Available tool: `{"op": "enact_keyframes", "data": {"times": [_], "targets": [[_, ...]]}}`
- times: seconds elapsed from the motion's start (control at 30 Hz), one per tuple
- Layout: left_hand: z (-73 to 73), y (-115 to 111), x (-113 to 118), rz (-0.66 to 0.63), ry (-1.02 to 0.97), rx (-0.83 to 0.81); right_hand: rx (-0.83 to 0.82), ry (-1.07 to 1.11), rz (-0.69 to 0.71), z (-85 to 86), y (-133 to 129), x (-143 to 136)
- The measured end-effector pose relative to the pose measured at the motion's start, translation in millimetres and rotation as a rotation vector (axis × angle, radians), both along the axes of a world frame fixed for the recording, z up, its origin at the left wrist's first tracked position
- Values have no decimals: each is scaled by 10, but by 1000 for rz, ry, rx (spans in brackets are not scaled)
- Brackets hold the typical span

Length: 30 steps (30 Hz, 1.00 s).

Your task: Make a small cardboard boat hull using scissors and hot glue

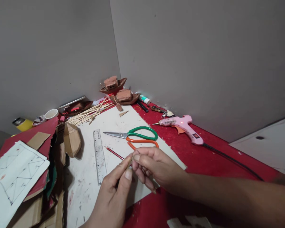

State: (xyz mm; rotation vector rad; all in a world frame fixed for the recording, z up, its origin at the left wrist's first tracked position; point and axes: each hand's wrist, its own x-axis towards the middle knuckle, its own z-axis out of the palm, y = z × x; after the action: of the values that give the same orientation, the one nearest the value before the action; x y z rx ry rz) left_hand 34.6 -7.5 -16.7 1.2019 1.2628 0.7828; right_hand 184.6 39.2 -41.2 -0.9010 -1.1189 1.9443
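My left hand [116,186] pinches a small tan piece [130,162] between thumb and forefinger, low over the white board [83,190]. My right hand [154,164] meets it from the right, thumb and forefinger closed at the upper end of the same piece. Fingers cover most of it, so its kind cannot be made out. Just behind the hands lie a dark red pencil [114,152] and scissors [127,135] with one green and one orange handle. A clear ruler [99,156] rests left of the pencil.
On the red tabletop [218,164] a pink glue gun [180,125] lies at right, its cord trailing. Left are a cardboard hull [72,139], stacked cardboard and a drawn sheet [19,172]. Behind are thin sticks [85,114], model boats [124,96] and a paper cup [51,114].
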Motion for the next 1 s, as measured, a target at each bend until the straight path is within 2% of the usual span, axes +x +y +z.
{"op": "enact_keyframes", "data": {"times": [0.3, 0.5, 0.7, 0.9, 1.0], "targets": [[-16, 18, -13, -9, -28, 25, 26, -29, -15, -18, -10, -4], [-90, 73, -82, -125, -216, -107, 30, -25, -2, -45, 19, 1], [-177, 160, -146, 52, -442, -380, 24, -55, 37, -53, 45, -5], [-163, 248, -183, 93, -493, -532, 25, -124, 9, -39, 80, -15], [-160, 256, -179, 106, -500, -558, 31, -136, 6, -45, 103, -11]]}}
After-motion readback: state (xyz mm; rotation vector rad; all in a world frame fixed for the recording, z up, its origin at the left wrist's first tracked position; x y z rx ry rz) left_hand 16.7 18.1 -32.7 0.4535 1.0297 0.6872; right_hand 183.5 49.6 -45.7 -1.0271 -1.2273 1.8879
